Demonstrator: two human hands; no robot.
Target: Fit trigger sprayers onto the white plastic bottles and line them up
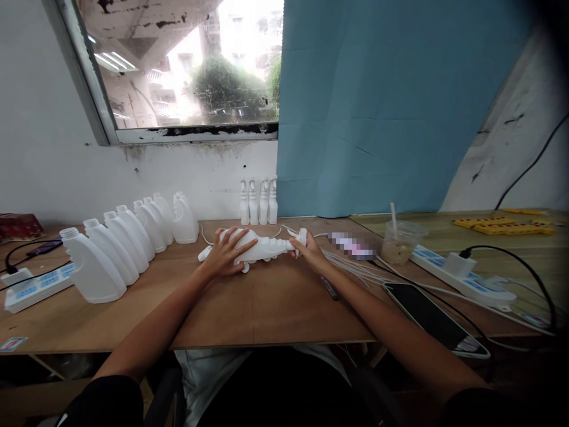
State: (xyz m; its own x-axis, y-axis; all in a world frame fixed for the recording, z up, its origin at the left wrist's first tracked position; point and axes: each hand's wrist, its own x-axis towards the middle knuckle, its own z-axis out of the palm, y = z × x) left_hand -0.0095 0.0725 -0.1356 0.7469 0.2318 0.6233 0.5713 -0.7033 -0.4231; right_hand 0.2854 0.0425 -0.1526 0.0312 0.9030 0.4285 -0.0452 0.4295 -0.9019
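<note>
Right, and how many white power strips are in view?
2: the left strip lies beside the nearest large bottle; the right strip lies beside the plastic cup. Others could be hidden behind the bottles.

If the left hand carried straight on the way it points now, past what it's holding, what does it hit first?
Beyond the held white bottle, the left hand would probably meet the row of small white bottles by the wall; depth is hard to judge.
</note>
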